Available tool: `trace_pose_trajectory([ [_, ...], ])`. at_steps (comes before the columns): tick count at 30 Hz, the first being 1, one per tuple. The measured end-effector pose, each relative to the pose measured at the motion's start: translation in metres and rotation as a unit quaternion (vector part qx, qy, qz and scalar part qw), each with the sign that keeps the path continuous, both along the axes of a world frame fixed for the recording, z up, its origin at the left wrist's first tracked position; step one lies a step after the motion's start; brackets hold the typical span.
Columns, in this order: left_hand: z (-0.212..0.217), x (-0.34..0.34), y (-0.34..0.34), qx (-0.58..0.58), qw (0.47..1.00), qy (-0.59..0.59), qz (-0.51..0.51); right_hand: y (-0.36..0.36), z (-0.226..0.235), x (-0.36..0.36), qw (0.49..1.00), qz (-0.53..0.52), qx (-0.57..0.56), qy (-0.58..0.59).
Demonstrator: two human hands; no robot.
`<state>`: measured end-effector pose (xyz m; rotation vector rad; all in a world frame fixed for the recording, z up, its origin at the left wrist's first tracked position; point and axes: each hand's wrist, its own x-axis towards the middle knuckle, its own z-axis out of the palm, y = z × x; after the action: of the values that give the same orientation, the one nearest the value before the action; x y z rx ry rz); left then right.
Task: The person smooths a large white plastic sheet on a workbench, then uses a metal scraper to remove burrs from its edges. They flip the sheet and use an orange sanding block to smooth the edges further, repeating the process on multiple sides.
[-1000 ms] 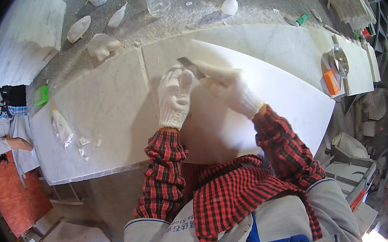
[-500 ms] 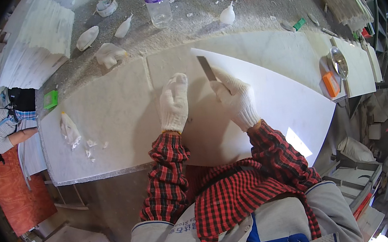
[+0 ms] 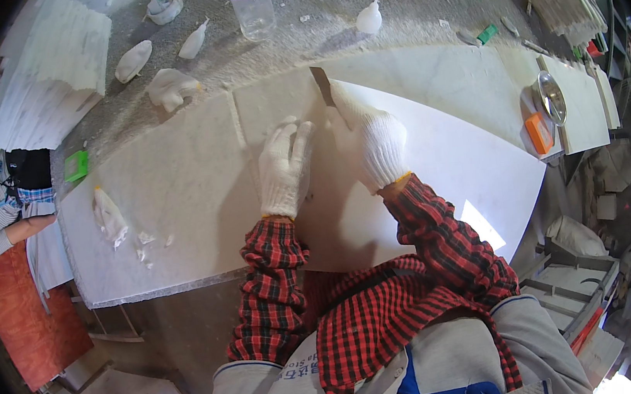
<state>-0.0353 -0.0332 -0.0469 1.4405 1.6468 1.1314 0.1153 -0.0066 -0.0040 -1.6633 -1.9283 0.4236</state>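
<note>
At near centre, a white sheet [image 3: 443, 151], which a stray stroke could scratch; its far edge slants nearer toward the right, leaving bare surface for movement on that side. Left hand [image 3: 281, 170]: gloved, loosely open, fingers parted. Right hand [image 3: 378, 143]: gripping a dark flat blade [image 3: 322, 87] near the sheet's far corner; a leftward slip could catch the left hand.

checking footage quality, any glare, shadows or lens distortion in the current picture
Head view: bright glare on the white panel beside the right sleeve; head view: soft shadow left of the left hand; head view: the panel's far edge bows, picture corners black.
</note>
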Motion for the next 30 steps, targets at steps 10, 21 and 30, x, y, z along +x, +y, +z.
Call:
trace_pose_trajectory([
  [10, 0.031, -0.002, -0.003, -0.076, 0.994, -0.041, -0.061, -0.018, -0.001, 0.024, 0.978, 0.186, 0.011, 0.097],
  [21, 0.021, 0.007, -0.004, 0.007, 0.997, 0.071, 0.012, -0.038, -0.027, 0.056, 0.979, 0.064, 0.033, 0.188],
  [30, 0.034, 0.049, -0.017, 0.199, 0.839, 0.450, -0.233, -0.043, -0.038, 0.075, 0.954, -0.023, 0.111, 0.277],
])
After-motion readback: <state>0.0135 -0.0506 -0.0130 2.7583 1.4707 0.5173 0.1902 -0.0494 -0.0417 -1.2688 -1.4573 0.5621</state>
